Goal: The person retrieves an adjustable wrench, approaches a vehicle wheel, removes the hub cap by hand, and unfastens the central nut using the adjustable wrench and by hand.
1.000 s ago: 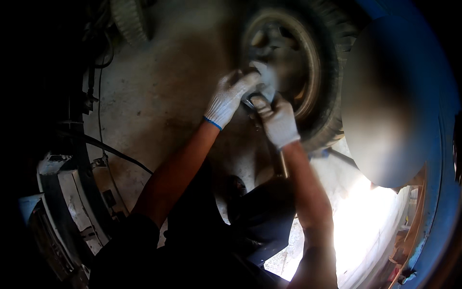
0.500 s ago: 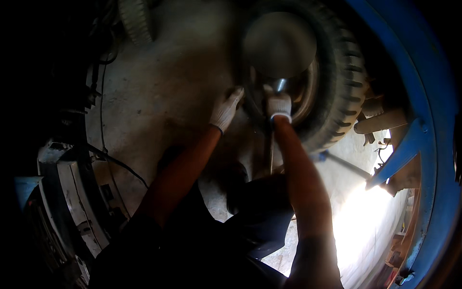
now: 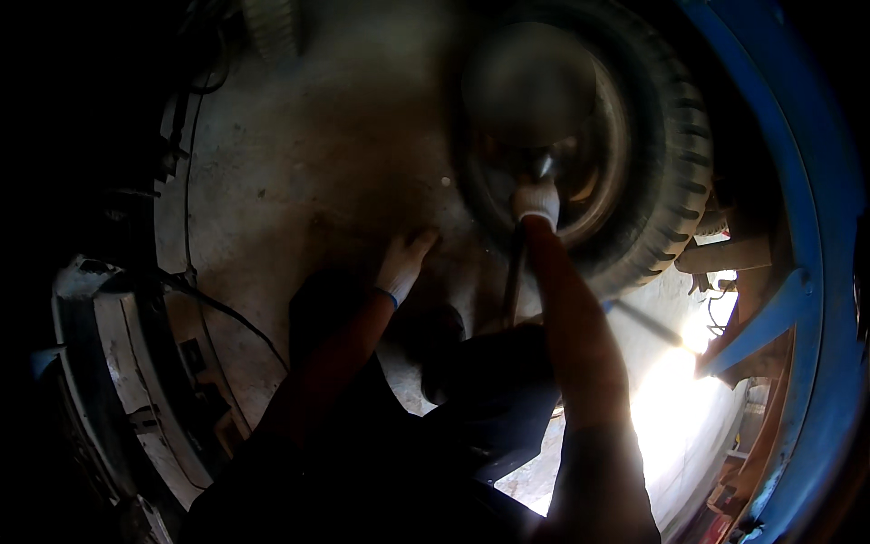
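Note:
A large truck wheel stands at the upper right, with a thick-treaded tyre around a worn, rust-toned rim. In front of the rim, my right hand in a white work glove is closed around a tool with a shiny metal end. The tool's exact kind is hidden by the hand and the dark. Below that hand, a dark bar or hose runs down toward my knee. My left hand, also gloved, hovers left of the tyre with thumb and fingers apart, holding nothing I can see.
A round blurred grey patch hides the wheel's upper middle. A blue curved frame with a slanted brace bounds the right side. At left are dark machine parts and a black cable. Concrete floor lies between; bright light glares at lower right.
My left hand has drawn back from the tyre's edge, down and to the left. My right hand stays at the rim with the tool. The view has shifted slightly.

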A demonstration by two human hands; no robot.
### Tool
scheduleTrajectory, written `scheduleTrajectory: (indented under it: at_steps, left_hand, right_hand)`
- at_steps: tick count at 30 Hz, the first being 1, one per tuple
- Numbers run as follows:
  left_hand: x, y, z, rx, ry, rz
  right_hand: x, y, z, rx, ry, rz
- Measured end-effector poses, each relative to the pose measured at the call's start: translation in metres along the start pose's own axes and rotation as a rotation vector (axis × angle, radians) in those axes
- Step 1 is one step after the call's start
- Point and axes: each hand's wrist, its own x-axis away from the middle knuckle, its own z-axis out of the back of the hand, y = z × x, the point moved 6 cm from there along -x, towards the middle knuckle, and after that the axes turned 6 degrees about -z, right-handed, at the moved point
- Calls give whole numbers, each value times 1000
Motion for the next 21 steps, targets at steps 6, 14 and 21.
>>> scheduleTrajectory:
  at_steps: [6,14,21]
  left_hand:
    - [7,2,8,207,-81,31]
    - [-4,-35,12,438,-83,-13]
    - [-13,-51,36,208,-54,29]
  right_hand:
    - [10,-4,26,-102,-14,-213]
    - [-16,24,4,-209,-19,-182]
    - [15,-9,6,-230,-20,-163]
